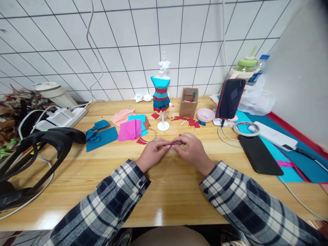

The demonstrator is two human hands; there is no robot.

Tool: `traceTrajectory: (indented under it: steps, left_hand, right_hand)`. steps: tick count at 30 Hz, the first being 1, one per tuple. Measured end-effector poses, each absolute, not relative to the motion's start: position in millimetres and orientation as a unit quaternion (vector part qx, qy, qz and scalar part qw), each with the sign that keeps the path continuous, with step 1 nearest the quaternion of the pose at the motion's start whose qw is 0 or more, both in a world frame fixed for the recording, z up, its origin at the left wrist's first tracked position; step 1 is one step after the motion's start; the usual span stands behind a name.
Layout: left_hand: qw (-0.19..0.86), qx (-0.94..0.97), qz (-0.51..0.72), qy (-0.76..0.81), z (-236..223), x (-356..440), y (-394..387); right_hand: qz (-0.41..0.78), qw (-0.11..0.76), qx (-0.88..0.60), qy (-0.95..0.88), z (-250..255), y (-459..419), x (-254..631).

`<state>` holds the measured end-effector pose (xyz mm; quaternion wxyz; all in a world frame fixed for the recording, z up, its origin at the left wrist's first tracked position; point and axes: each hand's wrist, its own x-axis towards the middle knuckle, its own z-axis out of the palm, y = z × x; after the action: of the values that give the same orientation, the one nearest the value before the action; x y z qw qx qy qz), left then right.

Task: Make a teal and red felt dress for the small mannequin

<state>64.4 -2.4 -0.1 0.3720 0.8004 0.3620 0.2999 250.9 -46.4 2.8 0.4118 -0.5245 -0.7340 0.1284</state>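
My left hand (155, 151) and my right hand (191, 150) meet above the middle of the wooden table, both closed in a pinch. Between their fingertips is a small red scrap (171, 144), mostly hidden, which looks like crepe paper. Just beyond them stands a small white dress form (164, 126) wearing a tiered turquoise, teal and red dress (161, 90). Left of it lie magenta (130, 130), pink (123, 117) and teal (105, 138) crepe-like sheets. Red scraps (191, 121) are scattered to its right.
A small cardboard box (189, 106) and a pink bowl (205, 114) stand behind my right hand. Farther right are a propped phone (230, 99), a black phone (260, 155), a white power bank (275, 135) and cables. A black headset (51, 150) occupies the left, near a power strip (63, 118).
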Motion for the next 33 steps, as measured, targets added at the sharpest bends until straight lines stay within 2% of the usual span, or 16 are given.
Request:
traceTrajectory:
  steps: [13,23,30,33]
  left_hand:
    - [0.360,0.798,0.332,0.351,-4,66,-2]
    - [0.369,0.789,0.336,0.359,-1,67,-5]
    - [0.467,0.703,0.360,0.398,3,69,-7]
    - [0.471,0.688,0.388,0.393,2,68,-7]
  right_hand:
    - [0.263,0.456,-0.568,-0.632,-2,-46,243]
    - [0.244,0.474,-0.559,-0.635,0,-48,241]
    - [0.193,0.477,-0.546,-0.661,4,-51,242]
    - [0.177,0.477,-0.549,-0.663,5,-52,244]
